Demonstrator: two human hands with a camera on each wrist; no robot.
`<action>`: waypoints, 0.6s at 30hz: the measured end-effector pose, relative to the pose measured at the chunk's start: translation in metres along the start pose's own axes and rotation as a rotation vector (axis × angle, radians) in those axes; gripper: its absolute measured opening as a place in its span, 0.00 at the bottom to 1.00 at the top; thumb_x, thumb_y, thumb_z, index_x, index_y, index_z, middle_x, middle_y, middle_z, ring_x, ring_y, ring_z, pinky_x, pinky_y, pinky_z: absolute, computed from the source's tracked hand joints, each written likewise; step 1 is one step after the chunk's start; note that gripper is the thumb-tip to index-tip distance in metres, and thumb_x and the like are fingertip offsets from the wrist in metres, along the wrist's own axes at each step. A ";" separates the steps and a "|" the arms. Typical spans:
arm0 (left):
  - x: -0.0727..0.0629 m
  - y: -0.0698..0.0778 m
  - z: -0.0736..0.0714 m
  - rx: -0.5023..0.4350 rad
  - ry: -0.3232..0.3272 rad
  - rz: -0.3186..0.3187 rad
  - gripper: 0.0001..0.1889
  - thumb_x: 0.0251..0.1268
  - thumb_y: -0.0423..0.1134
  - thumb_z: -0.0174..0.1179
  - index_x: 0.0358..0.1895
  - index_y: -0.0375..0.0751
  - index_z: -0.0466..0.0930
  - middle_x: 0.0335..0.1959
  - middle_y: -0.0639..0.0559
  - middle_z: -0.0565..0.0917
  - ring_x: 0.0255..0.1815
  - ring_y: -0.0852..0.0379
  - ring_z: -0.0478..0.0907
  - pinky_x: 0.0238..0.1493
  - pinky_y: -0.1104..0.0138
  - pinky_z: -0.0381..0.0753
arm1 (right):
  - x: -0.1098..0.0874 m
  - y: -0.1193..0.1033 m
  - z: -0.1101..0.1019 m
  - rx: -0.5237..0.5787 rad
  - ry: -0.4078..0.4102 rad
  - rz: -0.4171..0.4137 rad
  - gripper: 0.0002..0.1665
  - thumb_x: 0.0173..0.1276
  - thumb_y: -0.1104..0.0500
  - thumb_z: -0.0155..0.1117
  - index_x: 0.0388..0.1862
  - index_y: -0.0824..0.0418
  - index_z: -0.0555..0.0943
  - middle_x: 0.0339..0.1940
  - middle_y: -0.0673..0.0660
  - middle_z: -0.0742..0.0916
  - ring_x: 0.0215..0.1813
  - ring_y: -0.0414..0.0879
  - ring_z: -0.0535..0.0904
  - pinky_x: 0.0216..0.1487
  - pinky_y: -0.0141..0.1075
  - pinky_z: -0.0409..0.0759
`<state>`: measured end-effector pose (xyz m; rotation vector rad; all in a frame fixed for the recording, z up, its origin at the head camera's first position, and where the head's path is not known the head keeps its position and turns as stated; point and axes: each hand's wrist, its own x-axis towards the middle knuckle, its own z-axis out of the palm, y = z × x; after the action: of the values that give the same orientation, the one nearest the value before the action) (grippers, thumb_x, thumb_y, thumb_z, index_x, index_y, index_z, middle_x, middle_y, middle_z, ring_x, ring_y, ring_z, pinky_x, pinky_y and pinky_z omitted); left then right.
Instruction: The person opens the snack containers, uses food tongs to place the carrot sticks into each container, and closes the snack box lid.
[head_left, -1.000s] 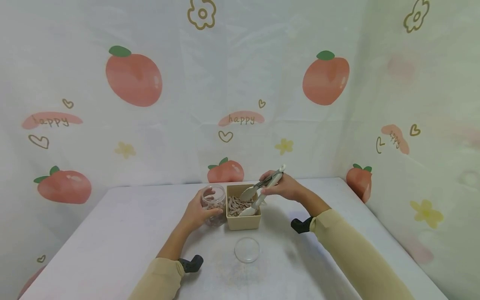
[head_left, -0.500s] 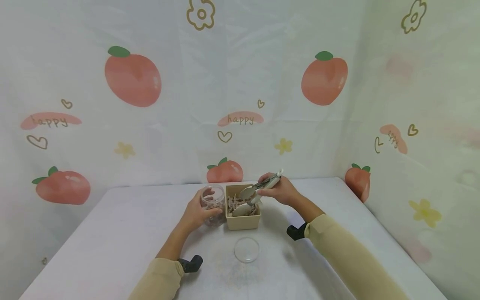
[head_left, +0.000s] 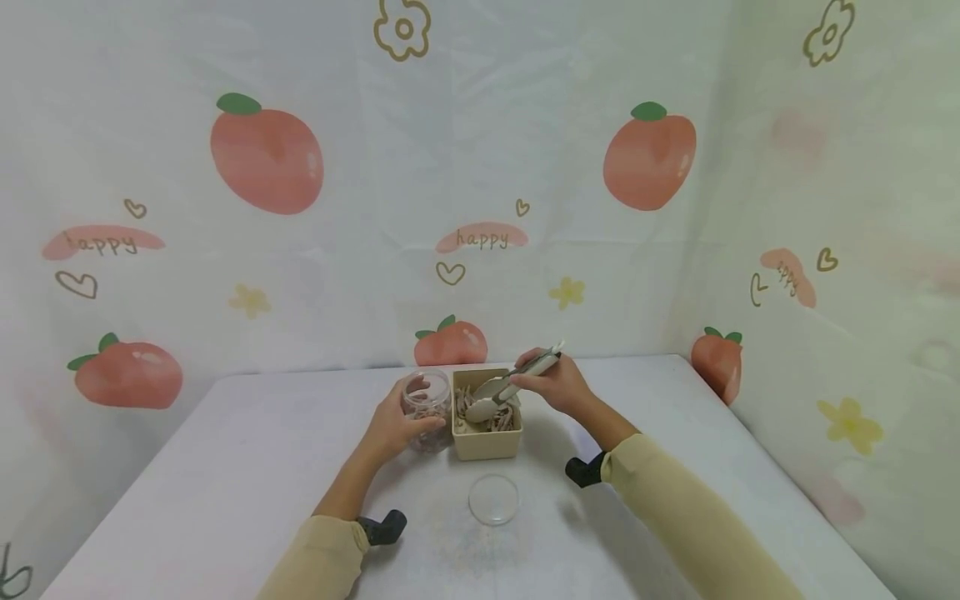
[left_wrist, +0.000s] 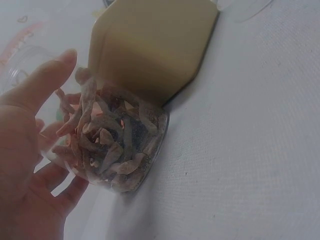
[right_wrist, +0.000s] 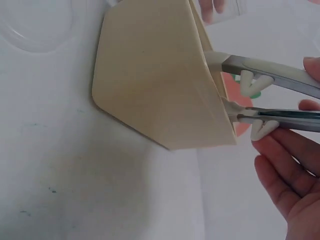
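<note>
My left hand [head_left: 393,423] grips a clear jar [head_left: 437,435], fingers and thumb around its side. The jar is uncovered and stands touching the left side of a beige box [head_left: 486,448]. In the left wrist view, brown knobbly dried strips [left_wrist: 107,140] fill its lower part. My right hand [head_left: 561,383] holds pale-headed tongs [head_left: 534,367] by their handles, thumb on one arm and fingers under the other. The tong heads sit inside the box, slightly apart, over similar brown strips [head_left: 501,421]. Whether they pinch any strip is hard to tell.
A clear round lid [head_left: 494,476] lies flat on the white tabletop [head_left: 300,467] in front of the box. Fine crumbs or marks show around it. A white curtain [head_left: 360,300] printed with peaches hangs behind the table and on its right.
My right hand has shifted slightly left and down, and the tong heads have drawn closer together. Strips in the box have shifted, baring some of its floor. My left hand and the jar stay put.
</note>
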<state>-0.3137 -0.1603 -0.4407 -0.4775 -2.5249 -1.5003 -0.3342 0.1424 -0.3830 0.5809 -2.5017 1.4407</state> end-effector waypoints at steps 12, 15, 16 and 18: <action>0.000 -0.001 0.000 -0.022 -0.003 0.004 0.47 0.50 0.45 0.76 0.72 0.41 0.59 0.64 0.42 0.73 0.63 0.41 0.70 0.60 0.47 0.69 | -0.013 -0.034 -0.010 0.014 -0.121 -0.068 0.16 0.58 0.64 0.73 0.42 0.72 0.81 0.34 0.58 0.86 0.33 0.44 0.78 0.35 0.39 0.75; 0.001 -0.002 0.000 -0.028 -0.006 0.004 0.47 0.50 0.45 0.75 0.72 0.40 0.58 0.65 0.41 0.73 0.63 0.41 0.70 0.60 0.47 0.69 | -0.013 -0.036 -0.011 0.016 -0.139 -0.074 0.16 0.59 0.64 0.72 0.42 0.72 0.80 0.34 0.59 0.85 0.32 0.43 0.77 0.34 0.38 0.75; 0.001 -0.002 0.001 -0.027 -0.007 0.005 0.47 0.51 0.46 0.75 0.72 0.40 0.58 0.65 0.41 0.72 0.64 0.41 0.70 0.60 0.47 0.69 | -0.011 -0.033 -0.010 0.022 -0.141 -0.073 0.16 0.59 0.64 0.72 0.42 0.72 0.80 0.34 0.60 0.85 0.32 0.43 0.77 0.33 0.38 0.75; 0.001 -0.003 0.001 -0.028 -0.006 0.006 0.47 0.51 0.46 0.75 0.72 0.40 0.58 0.65 0.40 0.72 0.63 0.41 0.70 0.60 0.47 0.69 | -0.008 -0.025 -0.008 0.033 -0.141 -0.076 0.16 0.58 0.64 0.73 0.42 0.72 0.80 0.34 0.60 0.85 0.31 0.43 0.77 0.33 0.38 0.75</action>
<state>-0.3160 -0.1605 -0.4430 -0.4941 -2.5081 -1.5360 -0.3166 0.1404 -0.3620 0.8019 -2.5345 1.4631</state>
